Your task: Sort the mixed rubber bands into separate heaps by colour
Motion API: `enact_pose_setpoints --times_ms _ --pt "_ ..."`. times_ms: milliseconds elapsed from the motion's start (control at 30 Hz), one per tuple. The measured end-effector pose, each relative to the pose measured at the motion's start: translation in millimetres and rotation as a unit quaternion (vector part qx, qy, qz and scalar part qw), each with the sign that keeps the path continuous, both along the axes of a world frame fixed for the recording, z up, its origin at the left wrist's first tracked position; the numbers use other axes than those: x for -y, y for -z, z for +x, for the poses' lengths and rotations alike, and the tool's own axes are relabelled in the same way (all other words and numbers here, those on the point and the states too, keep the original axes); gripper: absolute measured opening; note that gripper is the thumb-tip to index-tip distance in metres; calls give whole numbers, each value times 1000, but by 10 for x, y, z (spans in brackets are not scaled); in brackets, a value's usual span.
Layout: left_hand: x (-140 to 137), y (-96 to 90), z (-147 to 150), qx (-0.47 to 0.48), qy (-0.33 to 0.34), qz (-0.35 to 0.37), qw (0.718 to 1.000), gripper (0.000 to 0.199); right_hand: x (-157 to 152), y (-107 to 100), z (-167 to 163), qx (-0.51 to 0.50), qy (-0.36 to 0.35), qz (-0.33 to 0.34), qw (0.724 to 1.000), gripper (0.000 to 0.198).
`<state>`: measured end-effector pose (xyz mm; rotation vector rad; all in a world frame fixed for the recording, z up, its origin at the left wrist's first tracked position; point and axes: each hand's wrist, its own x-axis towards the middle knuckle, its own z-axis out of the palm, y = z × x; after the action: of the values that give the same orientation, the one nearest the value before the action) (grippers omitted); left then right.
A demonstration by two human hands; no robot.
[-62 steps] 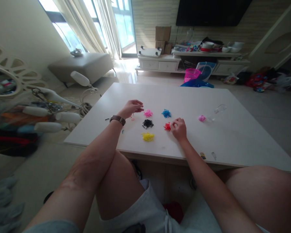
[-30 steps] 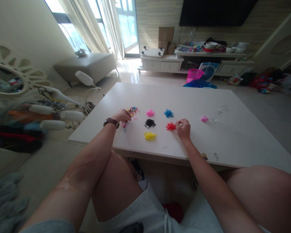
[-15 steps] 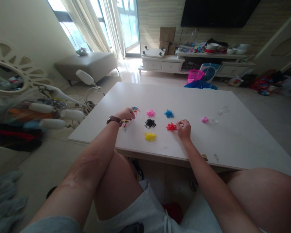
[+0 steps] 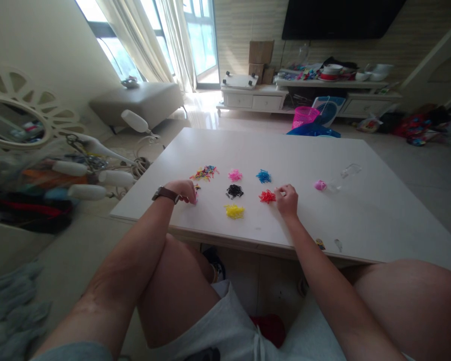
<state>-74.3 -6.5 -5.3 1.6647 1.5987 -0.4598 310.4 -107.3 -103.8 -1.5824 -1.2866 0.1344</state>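
Observation:
My left hand (image 4: 185, 190) is low over the left of the white table (image 4: 304, 155), fingers closed and pointing down at a few small coloured pieces (image 4: 197, 186) that it partly covers. Just beyond it lies a mixed multicoloured pile (image 4: 206, 173). My right hand (image 4: 287, 199) is closed in a pinch at the right edge of a red pile (image 4: 267, 196). What either hand holds is too small to make out. Single-colour piles of small slim pieces lie between the hands: pink (image 4: 235, 175), blue (image 4: 263, 176), black (image 4: 234, 191) and yellow (image 4: 234, 211).
Right of my right hand lie a pink object (image 4: 320, 185) and a clear plastic container (image 4: 349, 171). A small yellow figure (image 4: 319, 244) and a small clear piece (image 4: 337, 245) are near the front edge. White lamp arms (image 4: 115, 177) stand left of the table.
My left hand has moved from the mixed pile back toward me and slightly left, uncovering that pile. My right hand stays in its pinch beside the red pile.

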Motion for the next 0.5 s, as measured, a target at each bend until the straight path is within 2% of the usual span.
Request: enact_pose_setpoints --times_ms 200,333,500 --pt "171 5 140 -31 10 39 999 22 -5 4 11 12 1 3 1000 27" --pt "190 24 160 -16 2 37 999 18 -13 14 22 16 2 -2 1000 27" --pt "84 39 -133 57 -46 47 996 11 -13 12 29 26 4 -7 1000 27"
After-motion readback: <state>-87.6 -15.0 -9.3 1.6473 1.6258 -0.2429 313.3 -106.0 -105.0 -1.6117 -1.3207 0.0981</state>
